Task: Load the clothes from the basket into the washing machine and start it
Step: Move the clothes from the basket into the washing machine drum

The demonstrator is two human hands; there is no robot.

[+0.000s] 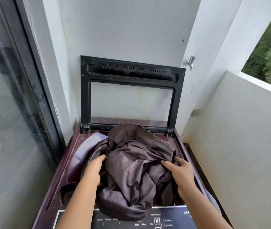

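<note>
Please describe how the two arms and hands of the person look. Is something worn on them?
Both forearms are bare up to the picture's bottom edge: no sleeve shows. The left hand and the right hand wear no gloves, and no watch, bracelet or ring is visible. The nails look short and unpainted. The fingers are slim.

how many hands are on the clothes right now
2. The left hand presses the left side of the dark purple clothes at the drum's edge; the right hand grips the bundle's right side. Fingertips are partly buried in fabric.
</note>
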